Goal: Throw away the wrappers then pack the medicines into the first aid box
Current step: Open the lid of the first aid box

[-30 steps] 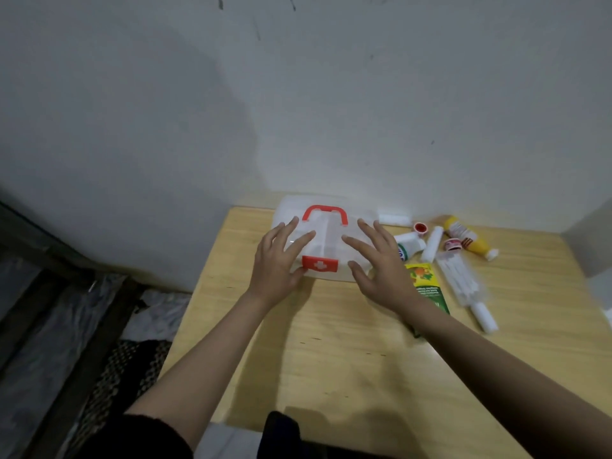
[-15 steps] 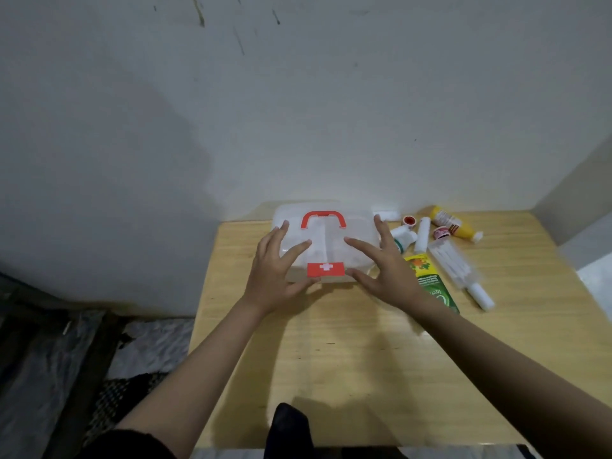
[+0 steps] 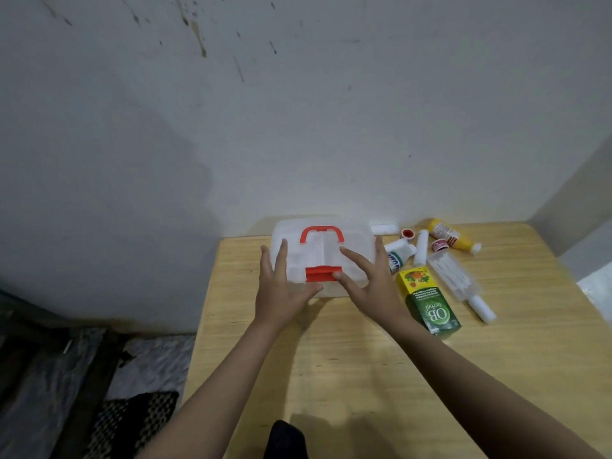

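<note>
A clear plastic first aid box (image 3: 359, 240) with a red handle (image 3: 321, 234) and a red latch (image 3: 323, 273) lies closed at the back of the wooden table (image 3: 331, 376). My left hand (image 3: 281, 293) and my right hand (image 3: 371, 286) press on its lid, fingers spread, both thumbs at the latch, which is tipped up. To the right lie a green-and-yellow medicine carton (image 3: 430, 306), a white tube (image 3: 395, 256), a yellow bottle (image 3: 452, 238), a clear packet of swabs (image 3: 453, 276), a white roll (image 3: 482, 309) and two small red-capped jars (image 3: 439, 245).
A white wall runs right behind the table, and another wall closes the right corner. The table's left edge drops to a floor with plastic sheeting and a dark patterned mat (image 3: 132, 422). Something white (image 3: 596, 289) lies past the table's right edge.
The camera view has swung left and up. My thumbs have come together on the red latch, and its white cross no longer shows as the latch tips up.
</note>
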The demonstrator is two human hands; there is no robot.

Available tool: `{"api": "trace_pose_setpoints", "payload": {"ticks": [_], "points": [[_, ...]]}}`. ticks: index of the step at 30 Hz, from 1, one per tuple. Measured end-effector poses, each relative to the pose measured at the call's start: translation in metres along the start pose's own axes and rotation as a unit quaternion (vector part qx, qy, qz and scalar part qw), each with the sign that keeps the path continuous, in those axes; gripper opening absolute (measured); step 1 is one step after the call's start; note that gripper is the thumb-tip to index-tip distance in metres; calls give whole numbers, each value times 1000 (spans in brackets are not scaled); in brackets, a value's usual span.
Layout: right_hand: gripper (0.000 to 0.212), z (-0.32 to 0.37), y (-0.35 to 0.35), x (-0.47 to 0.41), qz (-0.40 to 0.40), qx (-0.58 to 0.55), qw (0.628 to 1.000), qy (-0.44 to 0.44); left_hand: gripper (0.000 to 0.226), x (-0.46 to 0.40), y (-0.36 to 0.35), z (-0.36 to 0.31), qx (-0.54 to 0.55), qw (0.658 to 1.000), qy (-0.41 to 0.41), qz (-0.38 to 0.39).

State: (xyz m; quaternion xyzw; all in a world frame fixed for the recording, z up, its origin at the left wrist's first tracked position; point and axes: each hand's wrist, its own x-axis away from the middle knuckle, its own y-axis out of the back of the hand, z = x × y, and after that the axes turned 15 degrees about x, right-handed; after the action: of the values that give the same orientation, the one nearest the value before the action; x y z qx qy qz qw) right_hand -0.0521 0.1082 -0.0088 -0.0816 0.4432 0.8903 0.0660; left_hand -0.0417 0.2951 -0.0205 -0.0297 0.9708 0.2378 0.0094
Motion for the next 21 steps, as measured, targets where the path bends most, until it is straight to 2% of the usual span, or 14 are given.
{"api": "trace_pose_setpoints", "payload": {"ticks": [5, 10, 13, 17, 21], "points": [[44, 3, 2, 1, -23, -4, 1000, -16, 129, 5, 1, -2, 39, 998, 29, -50], [52, 16, 13, -3, -39, -28, 997, -63, 137, 23, 1, -1, 108, 991, 54, -56], [50, 24, 26, -12, -37, -31, 996, -76, 139, 35, 2, -1, 115, 989, 63, -61], [33, 36, 39, -32, -76, -53, 994, -53, 135, 43, 5, 1, 106, 991, 59, -57], [35, 41, 46, -57, -117, -86, 989, 21, 133, 46, 8, -4, 93, 992, 71, -55]]}}
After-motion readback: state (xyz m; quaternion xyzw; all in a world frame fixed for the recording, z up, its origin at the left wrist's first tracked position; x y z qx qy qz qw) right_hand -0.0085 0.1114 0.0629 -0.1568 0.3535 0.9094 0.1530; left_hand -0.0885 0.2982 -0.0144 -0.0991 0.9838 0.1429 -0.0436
